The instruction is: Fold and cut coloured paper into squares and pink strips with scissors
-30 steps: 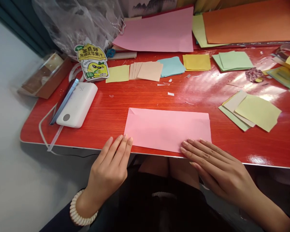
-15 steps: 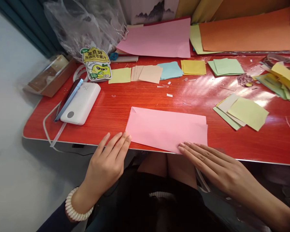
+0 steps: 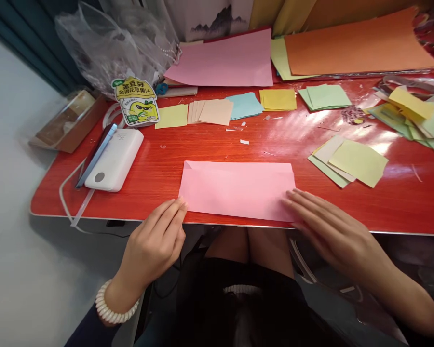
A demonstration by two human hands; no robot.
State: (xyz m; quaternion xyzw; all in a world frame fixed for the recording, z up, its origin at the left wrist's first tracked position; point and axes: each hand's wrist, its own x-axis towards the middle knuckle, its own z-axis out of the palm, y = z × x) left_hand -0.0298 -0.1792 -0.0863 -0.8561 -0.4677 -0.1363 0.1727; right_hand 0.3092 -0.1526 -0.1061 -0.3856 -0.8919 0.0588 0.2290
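Note:
A folded sheet of pink paper [image 3: 235, 190] lies on the red table near its front edge, its long side running left to right. My left hand [image 3: 155, 238] rests its stretched fingertips on the lower left corner of the paper, with the thumb apart below. At the right end, the fingers of my right hand [image 3: 336, 231] lie extended across the paper's edge, slightly blurred. They cover its lower right corner. Neither hand grips anything.
A white power bank [image 3: 114, 159] with a cable sits at left. Sticky-note-sized paper squares [image 3: 246, 105] line the back; another pile [image 3: 358, 161] lies at right. Larger pink [image 3: 231, 60] and orange sheets [image 3: 358, 46] are behind, beside a plastic bag [image 3: 112, 43].
My right hand has slid from the paper's lower edge to its right end. The paper's right side now looks more even. My left hand stays at the left corner, fingers closer together.

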